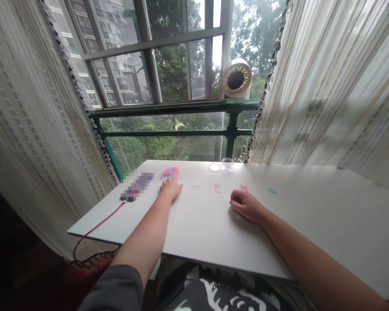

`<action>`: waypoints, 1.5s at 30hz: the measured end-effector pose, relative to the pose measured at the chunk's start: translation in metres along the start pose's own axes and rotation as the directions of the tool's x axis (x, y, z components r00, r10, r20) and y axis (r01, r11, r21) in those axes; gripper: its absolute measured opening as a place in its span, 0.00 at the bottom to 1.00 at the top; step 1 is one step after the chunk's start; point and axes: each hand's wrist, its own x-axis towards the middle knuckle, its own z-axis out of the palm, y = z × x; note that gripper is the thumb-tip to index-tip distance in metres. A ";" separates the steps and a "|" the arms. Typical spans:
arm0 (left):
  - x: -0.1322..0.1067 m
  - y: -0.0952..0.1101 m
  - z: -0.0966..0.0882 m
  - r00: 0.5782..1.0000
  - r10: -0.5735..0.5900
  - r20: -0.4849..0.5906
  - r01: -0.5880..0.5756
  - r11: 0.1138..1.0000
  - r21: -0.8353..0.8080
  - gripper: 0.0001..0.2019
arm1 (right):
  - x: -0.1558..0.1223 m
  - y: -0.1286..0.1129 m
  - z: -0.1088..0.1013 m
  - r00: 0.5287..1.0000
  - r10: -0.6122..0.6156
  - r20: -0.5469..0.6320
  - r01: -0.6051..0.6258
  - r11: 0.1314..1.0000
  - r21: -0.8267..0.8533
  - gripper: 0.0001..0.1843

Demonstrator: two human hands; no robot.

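My left hand (pixel 170 188) lies palm down on the white board (pixel 194 224), fingers stretched toward a pink and blue fluffy thing (pixel 171 172) just beyond the fingertips. My right hand (pixel 244 204) rests on the board to the right with its fingers curled in; whether anything is inside them is hidden. Small coloured scraps lie between and beyond the hands: a pale yellow one (pixel 196 185), a pink one (pixel 217 188), another pink one (pixel 244 187) near the right knuckles, and a teal one (pixel 272 191).
A small clear jar (pixel 227 164) and its lid (pixel 215 167) stand at the board's far edge. A blurred dark device (pixel 136 187) with a red cable (pixel 97 226) lies at the left. Curtains hang on both sides. A round white fan (pixel 236 79) sits on the green window rail.
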 end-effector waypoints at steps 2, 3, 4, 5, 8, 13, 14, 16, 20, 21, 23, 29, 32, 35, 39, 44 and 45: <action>0.002 -0.001 0.001 1.000 -0.011 -0.007 0.011 1.000 0.005 0.25 | 0.000 0.000 0.000 1.000 0.000 0.003 0.000 1.000 0.000 0.04; 0.003 -0.001 0.001 1.000 -0.017 -0.009 0.017 1.000 0.006 0.25 | 0.000 -0.001 0.000 1.000 0.003 0.004 -0.003 1.000 0.002 0.05; 0.004 -0.001 0.002 1.000 -0.024 -0.011 0.024 1.000 0.005 0.25 | 0.000 -0.001 0.000 1.000 0.006 0.004 -0.006 1.000 0.005 0.05; 0.004 -0.002 0.002 0.999 -0.031 -0.013 0.031 1.000 0.003 0.25 | 0.000 -0.001 0.000 1.000 0.008 0.003 -0.008 1.000 0.008 0.04; 0.006 -0.003 0.002 0.999 -0.046 -0.027 0.046 0.999 -0.012 0.27 | -0.001 -0.002 0.000 1.000 0.007 -0.004 -0.007 1.000 0.015 0.04; 0.011 -0.004 -0.002 0.997 0.021 -0.070 -0.024 0.999 -0.039 0.26 | -0.001 -0.003 0.000 1.000 0.003 -0.002 -0.003 1.000 0.013 0.05; 0.011 -0.005 -0.003 0.996 0.038 -0.077 -0.041 0.998 -0.042 0.25 | -0.001 -0.003 0.000 1.000 0.002 -0.003 -0.002 1.000 0.012 0.05; 0.011 -0.004 -0.004 0.995 0.049 -0.089 -0.053 0.998 -0.040 0.25 | -0.001 -0.003 0.000 1.000 -0.001 -0.002 0.001 1.000 0.014 0.05; 0.007 -0.004 -0.005 0.999 0.020 -0.042 -0.021 1.000 -0.012 0.26 | -0.001 -0.001 0.000 1.000 0.001 0.002 -0.001 0.999 0.032 0.05; 0.005 -0.004 -0.004 1.000 0.014 -0.024 -0.014 1.000 -0.006 0.26 | -0.001 -0.001 0.000 1.000 0.003 0.002 -0.003 0.999 0.035 0.05; 0.002 -0.003 -0.004 1.000 0.010 -0.006 -0.010 1.000 0.001 0.26 | -0.001 -0.001 0.000 1.000 0.005 0.005 -0.005 0.999 0.034 0.05; 0.000 -0.001 -0.005 1.000 0.014 -0.019 -0.014 1.000 0.012 0.24 | 0.000 -0.001 -0.001 1.000 0.010 0.008 -0.010 1.000 0.004 0.05; 0.001 -0.001 -0.007 0.999 0.005 -0.048 -0.008 0.999 -0.047 0.21 | 0.000 -0.001 -0.001 1.000 0.005 0.009 -0.005 1.000 0.006 0.05; 0.000 0.002 -0.010 0.995 0.028 -0.099 -0.051 0.970 -0.238 0.18 | -0.001 0.000 -0.001 1.000 -0.001 0.006 0.001 1.000 0.011 0.05; -0.011 0.015 -0.012 0.975 0.165 -0.152 -0.222 0.813 -0.539 0.14 | -0.001 -0.001 -0.001 1.000 -0.005 0.010 0.005 1.000 0.013 0.05; -0.035 0.042 -0.004 0.913 0.378 -0.156 -0.375 0.619 -0.691 0.11 | -0.001 -0.003 -0.002 1.000 0.009 0.006 -0.009 1.000 0.003 0.04; -0.040 0.048 -0.001 0.892 0.425 -0.156 -0.401 0.583 -0.706 0.10 | -0.001 -0.003 -0.002 1.000 0.010 0.006 -0.010 1.000 0.001 0.04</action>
